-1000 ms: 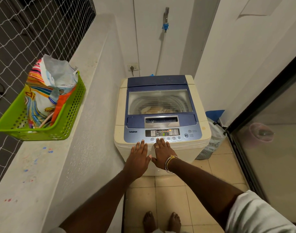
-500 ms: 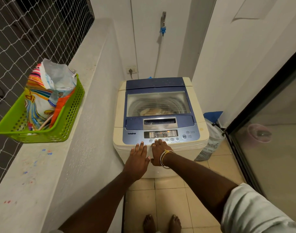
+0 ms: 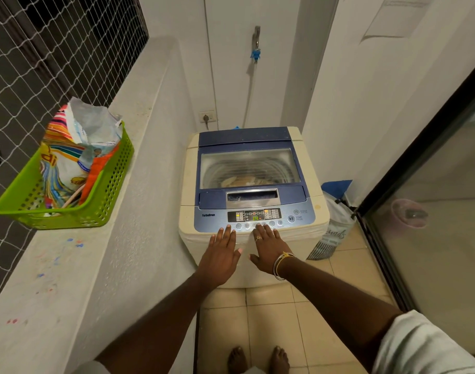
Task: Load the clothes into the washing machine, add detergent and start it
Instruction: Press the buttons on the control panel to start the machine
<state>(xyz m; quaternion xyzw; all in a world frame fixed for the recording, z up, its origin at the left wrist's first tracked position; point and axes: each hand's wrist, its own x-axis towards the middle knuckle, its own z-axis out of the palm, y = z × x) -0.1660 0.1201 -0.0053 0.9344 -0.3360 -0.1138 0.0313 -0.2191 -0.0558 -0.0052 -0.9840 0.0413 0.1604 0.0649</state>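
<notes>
Head view, looking down: two bare feet (image 3: 258,360) on beige floor tiles (image 3: 274,319) at the bottom edge, a pale sleeve (image 3: 419,349) at lower right. Both forearms stretched forward to the cream top-loading washing machine with a blue lid and control panel (image 3: 320,220). Left hand (image 3: 220,257) laid flat with fingers spread, empty, on the machine's front edge just below the panel. Right hand (image 3: 267,248) just beside it, also open and empty, fingertips (image 3: 259,227) reaching the row of round buttons beneath the small lit display (image 3: 254,215); whether a button was pressed could not be told. Thin ring on one right finger, gold and white bangles (image 3: 281,263) on the right wrist. Hands close together but apart, gripping nothing.

Lid shut; through its clear window (image 3: 248,167), pale clothes (image 3: 237,180) lay low in the ribbed drum. To the right of the machine, on the floor, a white printed bag (image 3: 336,225) against the wall, a blue object behind it, and a dark-framed glass door (image 3: 430,211) beyond.

On the left, a grey concrete ledge (image 3: 69,279) carried a green perforated plastic basket (image 3: 107,195) holding an opened, brightly striped detergent bag (image 3: 69,157), well apart from the machine. White netting (image 3: 42,63) behind the basket. Farthest back, a wall socket (image 3: 207,116) and a tap with a blue fitting (image 3: 255,47).
</notes>
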